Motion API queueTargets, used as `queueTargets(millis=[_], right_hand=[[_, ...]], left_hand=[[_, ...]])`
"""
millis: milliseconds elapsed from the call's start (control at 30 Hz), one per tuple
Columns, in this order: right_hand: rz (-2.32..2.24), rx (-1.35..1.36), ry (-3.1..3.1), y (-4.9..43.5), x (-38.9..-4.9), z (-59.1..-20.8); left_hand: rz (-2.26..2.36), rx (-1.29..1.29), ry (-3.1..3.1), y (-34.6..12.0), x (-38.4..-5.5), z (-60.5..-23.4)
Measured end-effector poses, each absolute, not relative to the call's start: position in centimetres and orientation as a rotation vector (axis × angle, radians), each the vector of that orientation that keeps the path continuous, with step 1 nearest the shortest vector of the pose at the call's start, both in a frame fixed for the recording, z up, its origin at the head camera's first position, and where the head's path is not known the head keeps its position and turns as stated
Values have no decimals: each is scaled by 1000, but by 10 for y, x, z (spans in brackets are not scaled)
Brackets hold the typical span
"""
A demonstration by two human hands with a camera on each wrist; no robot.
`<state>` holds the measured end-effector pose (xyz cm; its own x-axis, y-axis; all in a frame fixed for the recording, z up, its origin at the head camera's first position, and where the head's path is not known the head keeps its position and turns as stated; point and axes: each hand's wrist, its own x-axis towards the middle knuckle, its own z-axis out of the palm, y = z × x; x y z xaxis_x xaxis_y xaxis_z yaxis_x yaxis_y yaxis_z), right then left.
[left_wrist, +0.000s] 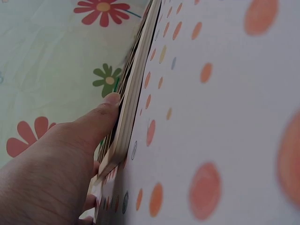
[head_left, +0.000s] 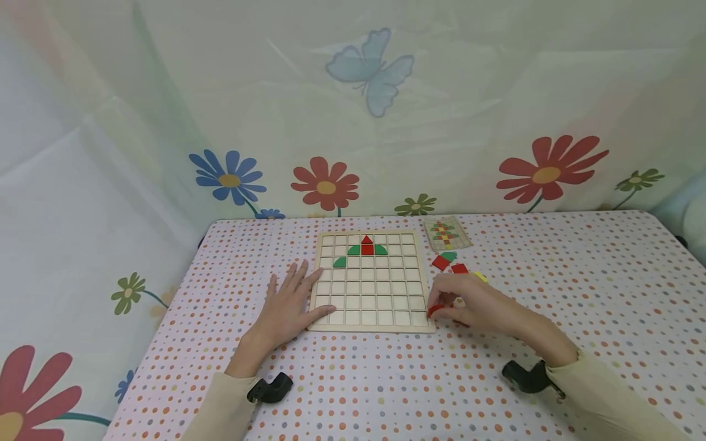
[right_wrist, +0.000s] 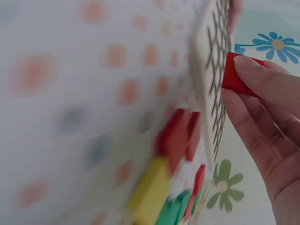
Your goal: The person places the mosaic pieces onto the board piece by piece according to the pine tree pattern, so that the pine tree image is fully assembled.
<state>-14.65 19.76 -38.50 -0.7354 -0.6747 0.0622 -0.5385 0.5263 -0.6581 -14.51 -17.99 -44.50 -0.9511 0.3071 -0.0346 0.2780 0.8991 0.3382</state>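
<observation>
A wooden grid board lies on the table. In its upper rows sit a red triangle, a red square and three green quarter-round pieces. My left hand rests at the board's left edge with fingers spread; its thumb lies on the frame in the left wrist view. Between thumb and fingers, my right hand pinches a red square block, close by the board's lower right edge. In the head view the fingers partly cover that block.
Right of the board lie loose pieces: a red square, a green piece, another red piece and a yellow one. Behind them is a card printed with a tree-like pattern. A dotted cloth covers the table.
</observation>
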Motion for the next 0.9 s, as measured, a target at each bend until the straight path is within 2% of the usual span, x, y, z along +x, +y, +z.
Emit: queueTargets(millis=[433, 600, 900], right_hand=[[-1327, -930, 2594, 124, -213, -400], [-1420, -860, 2614, 99, -227, -405], [-1289, -840, 2682, 67, -237, -408]], left_hand=[[531, 480, 3001, -180, -147, -450], [512, 467, 2989, -181, -149, -450], [526, 459, 2982, -180, -147, -447]])
